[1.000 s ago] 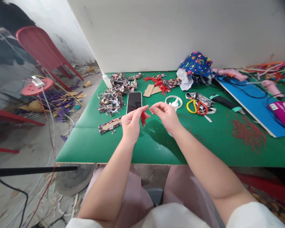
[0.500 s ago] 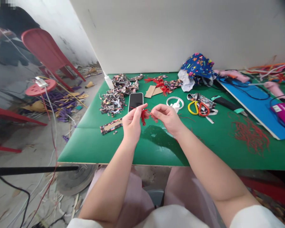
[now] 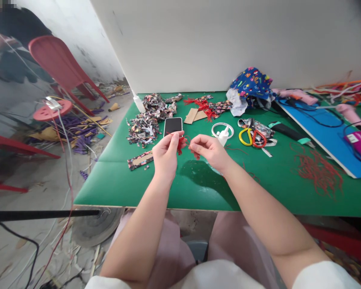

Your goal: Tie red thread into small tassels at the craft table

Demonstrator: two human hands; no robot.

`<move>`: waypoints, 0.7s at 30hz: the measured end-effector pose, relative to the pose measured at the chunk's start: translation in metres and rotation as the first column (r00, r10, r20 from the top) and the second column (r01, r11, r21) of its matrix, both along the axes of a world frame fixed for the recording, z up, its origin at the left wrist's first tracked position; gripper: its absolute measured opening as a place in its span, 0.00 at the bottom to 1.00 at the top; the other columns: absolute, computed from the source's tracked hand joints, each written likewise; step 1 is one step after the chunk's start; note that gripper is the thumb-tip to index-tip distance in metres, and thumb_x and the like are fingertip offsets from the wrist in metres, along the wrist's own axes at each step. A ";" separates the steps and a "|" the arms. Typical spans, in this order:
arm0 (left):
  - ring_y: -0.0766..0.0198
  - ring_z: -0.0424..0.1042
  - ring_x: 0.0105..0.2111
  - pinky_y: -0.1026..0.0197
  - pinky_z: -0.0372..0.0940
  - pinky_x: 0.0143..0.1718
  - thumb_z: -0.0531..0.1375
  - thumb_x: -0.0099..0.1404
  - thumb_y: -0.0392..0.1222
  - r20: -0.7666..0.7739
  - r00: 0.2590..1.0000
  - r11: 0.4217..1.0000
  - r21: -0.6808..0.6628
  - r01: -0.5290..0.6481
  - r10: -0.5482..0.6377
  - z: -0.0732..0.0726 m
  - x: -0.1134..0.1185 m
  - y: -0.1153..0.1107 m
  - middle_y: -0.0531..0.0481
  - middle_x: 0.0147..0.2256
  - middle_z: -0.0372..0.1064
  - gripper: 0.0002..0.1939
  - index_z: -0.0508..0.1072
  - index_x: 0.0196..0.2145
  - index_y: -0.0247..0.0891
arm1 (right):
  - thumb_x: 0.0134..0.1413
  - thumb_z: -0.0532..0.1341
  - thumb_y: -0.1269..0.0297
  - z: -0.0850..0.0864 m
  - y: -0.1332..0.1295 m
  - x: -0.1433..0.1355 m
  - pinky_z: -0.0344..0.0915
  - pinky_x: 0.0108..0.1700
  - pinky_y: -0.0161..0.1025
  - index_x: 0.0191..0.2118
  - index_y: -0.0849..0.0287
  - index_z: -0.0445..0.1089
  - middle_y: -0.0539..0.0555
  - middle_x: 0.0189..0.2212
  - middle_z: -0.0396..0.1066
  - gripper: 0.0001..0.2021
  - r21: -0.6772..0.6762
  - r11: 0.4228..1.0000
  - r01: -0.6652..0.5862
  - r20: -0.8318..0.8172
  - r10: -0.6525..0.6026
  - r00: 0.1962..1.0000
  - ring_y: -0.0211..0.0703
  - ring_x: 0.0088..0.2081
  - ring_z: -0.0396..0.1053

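Above the green table (image 3: 123, 188), my left hand (image 3: 166, 156) pinches a small red yarn tassel (image 3: 179, 147) between thumb and fingers. Its strands hang down beside the fingertips. My right hand (image 3: 209, 151) is closed in a pinch just to the right, on a strand of red yarn (image 3: 189, 141) that runs across from the tassel. The fingers hide part of the strand. A phone (image 3: 173, 126) lies right behind my left hand. Behind my right hand are a white glue bottle (image 3: 223, 135) and a white ring (image 3: 214, 127).
Scissors (image 3: 252, 137), a teal-and-black cutter (image 3: 290, 133) and loose red yarn (image 3: 319, 170) lie to the right, by a blue board (image 3: 325, 140). Floral fabric scraps (image 3: 146, 124) are heaped at back left. A patterned cloth bundle (image 3: 249, 86) sits against the wall. Another person sits at far left.
Both hands stay close together with the tassel. My right hand has shifted very slightly left, and my left hand's fingers have moved a little. The view has shifted slightly.
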State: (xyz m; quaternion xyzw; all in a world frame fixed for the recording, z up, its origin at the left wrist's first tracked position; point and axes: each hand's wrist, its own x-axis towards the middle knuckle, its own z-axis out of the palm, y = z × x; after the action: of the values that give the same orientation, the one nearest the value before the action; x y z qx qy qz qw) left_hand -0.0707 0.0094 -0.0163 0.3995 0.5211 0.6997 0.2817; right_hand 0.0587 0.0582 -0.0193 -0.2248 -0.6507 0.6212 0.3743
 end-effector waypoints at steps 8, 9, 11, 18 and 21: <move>0.72 0.65 0.19 0.69 0.58 0.20 0.56 0.61 0.45 -0.134 0.988 0.996 -0.028 -0.084 0.080 0.002 0.000 -0.001 0.54 0.21 0.68 0.11 0.73 0.29 0.36 | 0.52 0.59 0.59 0.001 -0.002 -0.001 0.60 0.25 0.31 0.29 0.59 0.64 0.46 0.21 0.61 0.09 0.034 0.998 -0.060 0.073 0.057 0.996 0.31 0.22 0.59; 0.72 0.63 0.18 0.69 0.57 0.19 0.55 0.62 0.45 -0.127 0.990 0.997 -0.034 -0.074 0.069 0.001 0.000 -0.001 0.54 0.20 0.67 0.11 0.72 0.29 0.37 | 0.52 0.59 0.60 0.001 -0.002 -0.002 0.60 0.25 0.31 0.29 0.60 0.64 0.46 0.21 0.61 0.09 0.040 0.997 -0.065 0.088 0.062 0.994 0.31 0.22 0.59; 0.73 0.62 0.18 0.69 0.57 0.19 0.54 0.63 0.45 -0.133 0.990 0.998 -0.047 -0.051 0.045 0.001 0.001 -0.001 0.55 0.20 0.65 0.11 0.71 0.30 0.37 | 0.52 0.59 0.61 0.000 -0.003 -0.002 0.60 0.25 0.30 0.29 0.60 0.65 0.46 0.22 0.62 0.08 0.055 0.996 -0.070 0.119 0.063 0.991 0.30 0.23 0.60; 0.70 0.67 0.25 0.68 0.61 0.28 0.53 0.64 0.42 -0.412 0.901 0.987 -0.026 -0.158 0.134 0.001 0.002 -0.004 0.53 0.26 0.69 0.10 0.72 0.31 0.37 | 0.52 0.58 0.57 0.003 -0.005 -0.001 0.66 0.22 0.31 0.34 0.60 0.68 0.49 0.26 0.66 0.11 -0.064 0.996 -0.066 0.104 0.073 0.992 0.33 0.24 0.64; 0.69 0.68 0.28 0.67 0.62 0.31 0.52 0.64 0.42 -0.507 0.849 0.984 -0.014 -0.179 0.147 -0.002 0.002 -0.005 0.52 0.28 0.71 0.11 0.72 0.32 0.37 | 0.49 0.60 0.54 0.002 -0.006 -0.003 0.66 0.20 0.30 0.32 0.60 0.68 0.49 0.25 0.67 0.13 -0.113 0.993 -0.043 0.092 0.054 0.994 0.33 0.24 0.64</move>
State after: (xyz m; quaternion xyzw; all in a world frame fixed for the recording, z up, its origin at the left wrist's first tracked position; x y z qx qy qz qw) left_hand -0.0687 0.0046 -0.0179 0.5139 0.6294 0.5762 0.0875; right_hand 0.0560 0.0525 -0.0173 -0.2584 -0.6376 0.6539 0.3147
